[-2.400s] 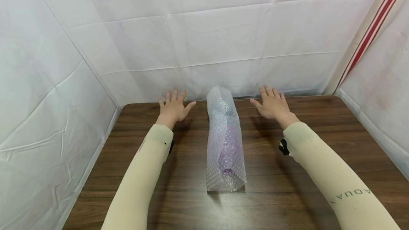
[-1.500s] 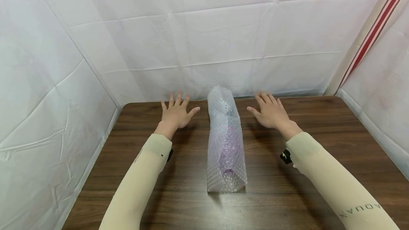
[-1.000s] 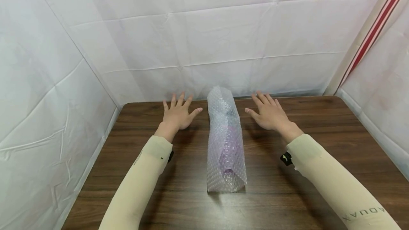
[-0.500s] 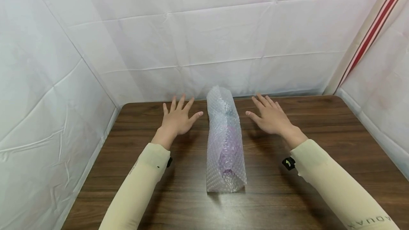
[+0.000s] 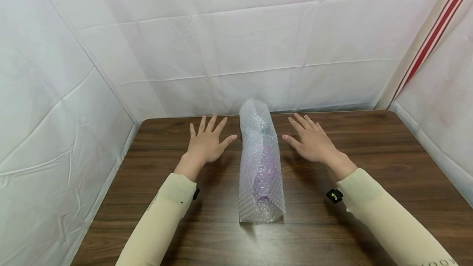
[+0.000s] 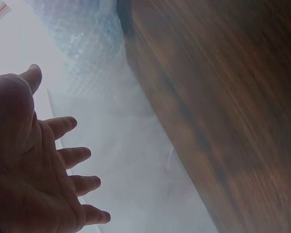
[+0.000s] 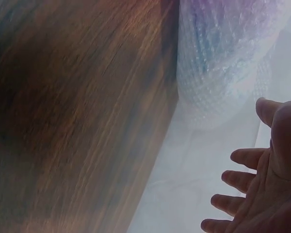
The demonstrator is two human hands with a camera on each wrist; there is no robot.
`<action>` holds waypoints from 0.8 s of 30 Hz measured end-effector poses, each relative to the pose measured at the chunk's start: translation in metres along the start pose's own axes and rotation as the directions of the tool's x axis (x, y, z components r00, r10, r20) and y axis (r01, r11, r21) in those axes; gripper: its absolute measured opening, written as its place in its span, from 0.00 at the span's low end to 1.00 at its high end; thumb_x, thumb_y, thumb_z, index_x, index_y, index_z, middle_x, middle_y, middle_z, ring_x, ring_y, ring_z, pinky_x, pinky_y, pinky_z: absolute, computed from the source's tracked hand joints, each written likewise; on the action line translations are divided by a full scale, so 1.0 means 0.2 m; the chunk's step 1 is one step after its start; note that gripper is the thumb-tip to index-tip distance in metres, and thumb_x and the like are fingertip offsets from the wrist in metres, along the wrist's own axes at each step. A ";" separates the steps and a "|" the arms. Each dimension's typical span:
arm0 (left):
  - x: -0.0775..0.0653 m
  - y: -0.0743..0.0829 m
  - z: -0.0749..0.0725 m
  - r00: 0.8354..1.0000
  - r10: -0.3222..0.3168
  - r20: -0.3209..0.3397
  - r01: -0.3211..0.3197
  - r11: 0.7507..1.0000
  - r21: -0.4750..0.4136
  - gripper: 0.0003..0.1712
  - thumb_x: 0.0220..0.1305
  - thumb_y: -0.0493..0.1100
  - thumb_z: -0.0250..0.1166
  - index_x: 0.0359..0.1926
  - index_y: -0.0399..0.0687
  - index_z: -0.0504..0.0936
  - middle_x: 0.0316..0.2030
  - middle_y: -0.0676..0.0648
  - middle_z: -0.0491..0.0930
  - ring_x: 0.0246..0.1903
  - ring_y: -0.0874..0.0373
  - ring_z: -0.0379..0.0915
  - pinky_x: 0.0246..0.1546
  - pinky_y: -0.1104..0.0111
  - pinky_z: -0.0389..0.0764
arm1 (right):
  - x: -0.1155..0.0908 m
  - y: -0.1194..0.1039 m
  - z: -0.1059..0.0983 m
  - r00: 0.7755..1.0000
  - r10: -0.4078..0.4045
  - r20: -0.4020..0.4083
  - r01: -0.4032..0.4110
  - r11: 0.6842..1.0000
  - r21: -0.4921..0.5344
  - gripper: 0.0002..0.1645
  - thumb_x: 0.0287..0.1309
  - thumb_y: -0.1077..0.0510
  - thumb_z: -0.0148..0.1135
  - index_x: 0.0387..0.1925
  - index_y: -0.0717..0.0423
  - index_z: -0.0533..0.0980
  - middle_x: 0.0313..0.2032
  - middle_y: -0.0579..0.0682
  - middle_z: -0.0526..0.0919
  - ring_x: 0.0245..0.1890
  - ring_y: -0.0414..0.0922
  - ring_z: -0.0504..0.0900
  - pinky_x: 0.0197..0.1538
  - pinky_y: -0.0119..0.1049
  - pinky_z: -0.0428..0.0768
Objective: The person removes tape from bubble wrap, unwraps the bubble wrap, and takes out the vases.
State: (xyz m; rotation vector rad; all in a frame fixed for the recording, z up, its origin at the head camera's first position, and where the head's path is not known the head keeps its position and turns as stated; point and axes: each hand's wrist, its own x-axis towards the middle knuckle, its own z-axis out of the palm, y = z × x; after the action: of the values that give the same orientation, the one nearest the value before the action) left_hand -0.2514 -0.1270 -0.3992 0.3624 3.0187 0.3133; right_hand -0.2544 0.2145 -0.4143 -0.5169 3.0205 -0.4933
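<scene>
A long bundle of bubble wrap [image 5: 260, 163] lies lengthwise on the wooden table [image 5: 218, 233], bluish at its far half and purple inside nearer the front. Its near end gapes a little; what it wraps is not clear. To its left my left hand [image 5: 206, 145] hovers palm down with fingers spread, the thumb tip close to the wrap. My right hand [image 5: 314, 143] mirrors it on the other side, fingers straight, thumb toward the bundle. Both wrist views show bare palms holding nothing, with the bubble wrap [image 7: 223, 58] beyond the thumbs.
White cloth walls [image 5: 258, 40] enclose the table at the back and both sides. A red-striped band [image 5: 430, 42] runs down the back right corner. The bundle's far end reaches the table's back edge.
Both hands have drawn back toward the body from the table's far edge, and their thumbs have come slightly closer to the bundle. The bubble wrap has stayed in place.
</scene>
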 end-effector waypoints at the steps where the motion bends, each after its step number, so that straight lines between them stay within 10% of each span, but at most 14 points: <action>1: -0.01 0.00 0.00 1.000 0.002 -0.001 -0.002 1.000 -0.001 0.47 0.72 0.80 0.34 0.84 0.68 0.42 0.84 0.49 0.31 0.83 0.39 0.23 0.77 0.31 0.29 | 0.00 -0.01 0.00 1.000 -0.002 -0.001 0.002 1.000 0.003 0.47 0.78 0.31 0.41 0.83 0.54 0.48 0.83 0.60 0.42 0.82 0.66 0.40 0.79 0.70 0.41; 24: -0.11 0.05 0.00 0.999 0.039 -0.021 -0.039 0.999 -0.012 0.47 0.73 0.80 0.34 0.84 0.69 0.43 0.85 0.51 0.33 0.83 0.42 0.22 0.77 0.33 0.27 | -0.09 -0.07 0.02 0.999 -0.030 -0.011 0.031 0.999 0.039 0.47 0.78 0.30 0.42 0.83 0.50 0.48 0.84 0.57 0.44 0.83 0.65 0.40 0.79 0.71 0.43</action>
State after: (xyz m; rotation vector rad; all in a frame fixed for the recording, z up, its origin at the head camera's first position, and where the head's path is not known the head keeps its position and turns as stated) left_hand -0.2276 -0.1224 -0.3946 0.4202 3.0315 0.3398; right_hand -0.2319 0.2072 -0.4134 -0.5604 3.0101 -0.5566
